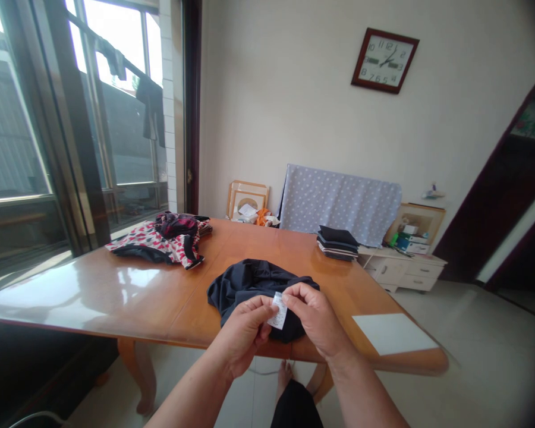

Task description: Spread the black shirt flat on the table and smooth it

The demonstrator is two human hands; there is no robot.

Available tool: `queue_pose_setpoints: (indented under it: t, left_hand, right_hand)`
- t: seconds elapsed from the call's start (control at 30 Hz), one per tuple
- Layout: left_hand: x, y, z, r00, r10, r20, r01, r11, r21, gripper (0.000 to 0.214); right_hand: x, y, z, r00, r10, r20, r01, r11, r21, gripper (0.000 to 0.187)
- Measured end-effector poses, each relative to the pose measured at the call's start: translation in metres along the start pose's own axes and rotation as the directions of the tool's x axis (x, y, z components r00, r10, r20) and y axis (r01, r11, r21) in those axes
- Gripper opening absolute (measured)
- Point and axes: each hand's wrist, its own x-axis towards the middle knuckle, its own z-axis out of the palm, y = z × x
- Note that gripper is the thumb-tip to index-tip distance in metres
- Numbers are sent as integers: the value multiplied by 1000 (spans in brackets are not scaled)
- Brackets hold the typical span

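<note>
Both my hands are at the near edge of the table, over a bunched dark navy garment (254,278). Between them is a small white care label (278,315) with fine print too small to read. My left hand (249,327) pinches the label's left side between thumb and fingers. At its upper right corner, my right hand (314,315) pinches it too. The garment lies crumpled on the tabletop, partly hidden behind my hands; its kind cannot be made out.
A red-and-white patterned garment (147,241) lies in a heap at the table's left. Folded dark clothes (337,242) are stacked at the back right. A white sheet (395,334) rests near the right corner of the wooden table (160,303). Beyond stands a white cabinet (401,273).
</note>
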Motion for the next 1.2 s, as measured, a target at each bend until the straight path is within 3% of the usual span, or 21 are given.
queue_pose_setpoints:
  t: [0.57, 1.2]
  left_hand:
    - [-2, 3, 4, 1000, -20, -15, 20, 1000, 9, 29]
    - [-1, -3, 1, 1000, -11, 21, 10, 999, 42, 23]
  right_hand:
    - [-2, -3, 1, 1000, 23, 3, -23, 999, 27, 19]
    - [-5, -1, 2, 1000, 29, 7, -30, 999, 43, 22]
